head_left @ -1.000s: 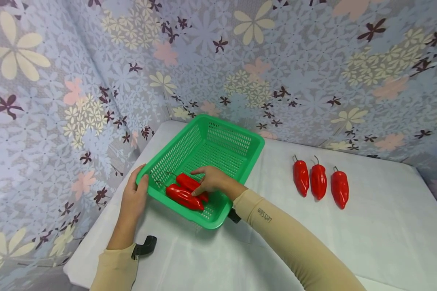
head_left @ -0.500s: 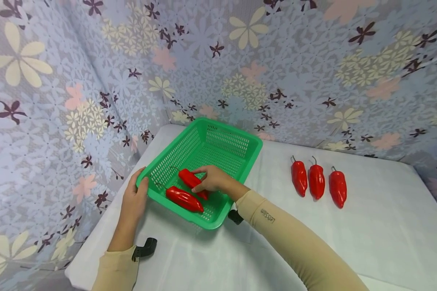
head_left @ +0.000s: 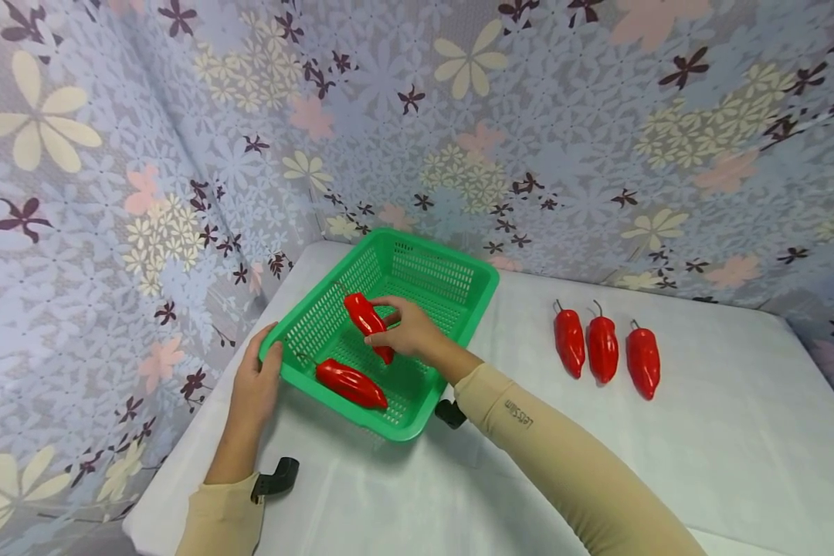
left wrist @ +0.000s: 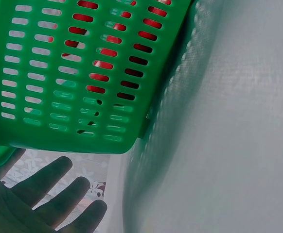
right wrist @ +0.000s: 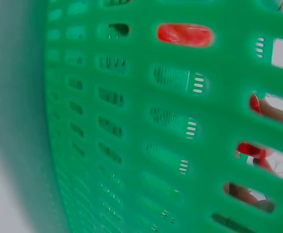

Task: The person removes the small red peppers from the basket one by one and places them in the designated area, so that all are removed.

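At frame centre, the right hand [head_left: 408, 332] pinches a glossy red pepper [head_left: 366, 318] lifted above the green slotted plastic basket [head_left: 452, 266]; the left hand [head_left: 253, 384] grips its rim. Seemingly a removal: next comes carrying it clear.

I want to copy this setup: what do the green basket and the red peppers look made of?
Green basket: apparently moulded plastic, with even slotted walls and a smooth, uniform colour. Red peppers: glossy with sharp highlights and near-identical shapes, so possibly plastic replicas; real ones can't be ruled out.
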`<act>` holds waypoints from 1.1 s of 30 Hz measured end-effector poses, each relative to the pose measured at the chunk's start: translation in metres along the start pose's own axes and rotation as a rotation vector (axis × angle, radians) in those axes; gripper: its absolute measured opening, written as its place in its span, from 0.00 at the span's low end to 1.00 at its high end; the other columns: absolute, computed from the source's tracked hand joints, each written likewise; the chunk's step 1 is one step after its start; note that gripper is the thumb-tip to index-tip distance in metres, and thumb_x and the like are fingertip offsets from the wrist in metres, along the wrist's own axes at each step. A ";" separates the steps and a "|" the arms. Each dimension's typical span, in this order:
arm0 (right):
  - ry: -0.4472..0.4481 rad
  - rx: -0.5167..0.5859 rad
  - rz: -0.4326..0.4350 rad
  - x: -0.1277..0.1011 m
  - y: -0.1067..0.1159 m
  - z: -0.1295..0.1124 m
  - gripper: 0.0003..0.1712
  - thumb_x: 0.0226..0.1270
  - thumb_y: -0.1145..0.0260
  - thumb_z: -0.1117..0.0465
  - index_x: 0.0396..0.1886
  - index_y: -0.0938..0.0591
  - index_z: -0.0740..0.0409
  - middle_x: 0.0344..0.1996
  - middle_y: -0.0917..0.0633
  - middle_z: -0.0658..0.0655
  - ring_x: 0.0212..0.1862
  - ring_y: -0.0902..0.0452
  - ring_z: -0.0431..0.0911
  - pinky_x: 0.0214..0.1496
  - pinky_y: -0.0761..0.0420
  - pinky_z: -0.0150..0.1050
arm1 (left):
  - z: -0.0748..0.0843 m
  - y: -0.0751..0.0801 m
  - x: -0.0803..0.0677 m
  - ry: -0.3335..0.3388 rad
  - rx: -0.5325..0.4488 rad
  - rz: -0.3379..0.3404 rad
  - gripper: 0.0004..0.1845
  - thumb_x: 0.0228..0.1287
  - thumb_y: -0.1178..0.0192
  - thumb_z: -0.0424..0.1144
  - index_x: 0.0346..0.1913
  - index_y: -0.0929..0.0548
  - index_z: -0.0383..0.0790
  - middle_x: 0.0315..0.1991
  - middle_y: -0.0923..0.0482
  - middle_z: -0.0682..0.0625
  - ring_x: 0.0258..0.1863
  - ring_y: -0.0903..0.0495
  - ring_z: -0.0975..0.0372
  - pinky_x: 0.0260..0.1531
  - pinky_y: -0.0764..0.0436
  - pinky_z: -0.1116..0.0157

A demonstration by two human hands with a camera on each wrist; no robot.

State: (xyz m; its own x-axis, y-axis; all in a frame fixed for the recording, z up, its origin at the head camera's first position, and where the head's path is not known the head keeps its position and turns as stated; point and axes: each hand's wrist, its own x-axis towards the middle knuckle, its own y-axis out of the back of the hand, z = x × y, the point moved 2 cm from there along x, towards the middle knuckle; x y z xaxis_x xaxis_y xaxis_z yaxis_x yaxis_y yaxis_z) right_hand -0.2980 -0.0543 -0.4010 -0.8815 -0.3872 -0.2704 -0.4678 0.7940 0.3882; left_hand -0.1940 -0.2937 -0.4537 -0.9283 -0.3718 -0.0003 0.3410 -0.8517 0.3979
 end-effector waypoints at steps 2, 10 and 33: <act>0.015 0.022 0.014 0.000 0.002 0.000 0.38 0.60 0.22 0.64 0.70 0.25 0.45 0.52 0.21 0.60 0.48 0.20 0.55 0.46 0.16 0.53 | 0.001 -0.001 0.000 -0.007 -0.005 0.000 0.30 0.77 0.57 0.62 0.77 0.36 0.59 0.67 0.32 0.41 0.58 0.31 0.49 0.60 0.36 0.44; 0.030 0.066 0.040 -0.002 0.010 0.001 0.39 0.60 0.23 0.63 0.70 0.26 0.44 0.51 0.22 0.60 0.45 0.19 0.54 0.46 0.17 0.54 | 0.002 -0.004 0.001 -0.020 -0.012 0.004 0.30 0.77 0.56 0.61 0.77 0.36 0.57 0.66 0.31 0.41 0.57 0.31 0.49 0.60 0.36 0.44; 0.065 0.125 0.183 -0.019 0.071 0.005 0.39 0.61 0.23 0.62 0.71 0.28 0.44 0.52 0.24 0.61 0.48 0.20 0.56 0.44 0.15 0.50 | -0.002 -0.002 -0.001 0.000 0.007 0.019 0.31 0.76 0.57 0.62 0.77 0.36 0.58 0.71 0.35 0.43 0.62 0.34 0.48 0.62 0.39 0.43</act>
State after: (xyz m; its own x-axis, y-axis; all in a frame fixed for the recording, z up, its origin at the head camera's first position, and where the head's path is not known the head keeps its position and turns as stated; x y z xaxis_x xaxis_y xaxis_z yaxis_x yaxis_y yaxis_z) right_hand -0.3147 0.0118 -0.3728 -0.9550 -0.2577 -0.1468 -0.2919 0.9040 0.3123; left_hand -0.1936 -0.2923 -0.4566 -0.9216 -0.3881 0.0075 0.3578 -0.8417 0.4044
